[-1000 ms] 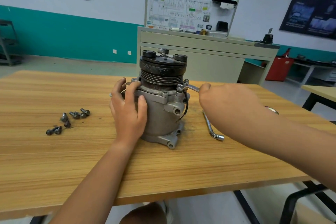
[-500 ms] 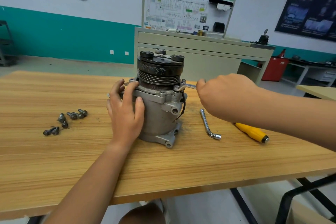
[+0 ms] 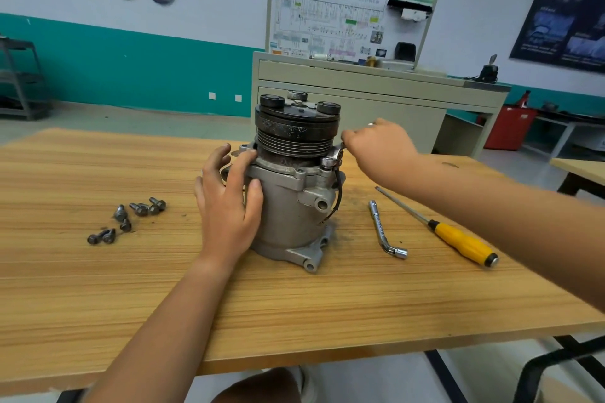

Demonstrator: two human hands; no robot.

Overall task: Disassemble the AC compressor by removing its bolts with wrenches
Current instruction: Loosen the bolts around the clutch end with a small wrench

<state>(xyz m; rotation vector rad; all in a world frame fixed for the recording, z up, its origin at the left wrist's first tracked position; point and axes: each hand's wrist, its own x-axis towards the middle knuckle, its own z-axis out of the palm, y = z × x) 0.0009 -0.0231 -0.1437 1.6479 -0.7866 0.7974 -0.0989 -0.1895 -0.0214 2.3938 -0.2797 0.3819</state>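
Head camera view of my two bare arms reaching over a wooden desk (image 3: pixel 98 288). An AC compressor (image 3: pixel 294 199) stood upright at the middle of the desk, its black pulley on top. My left hand (image 3: pixel 229 206) pressed against the compressor's left side, fingers spread and fairly straight on the grey housing. My right hand (image 3: pixel 379 147) was just right of the pulley, fingers curled, pinching a small wrench (image 3: pixel 339 150) whose head sat on a bolt (image 3: pixel 327 161) at the compressor's upper flange. Left of the compressor, well apart from it, lay a scatter of loose bolts (image 3: pixel 131 216). Right of the compressor lay an L-shaped socket wrench (image 3: pixel 383 229), and farther right a yellow-handled screwdriver (image 3: pixel 458 242).
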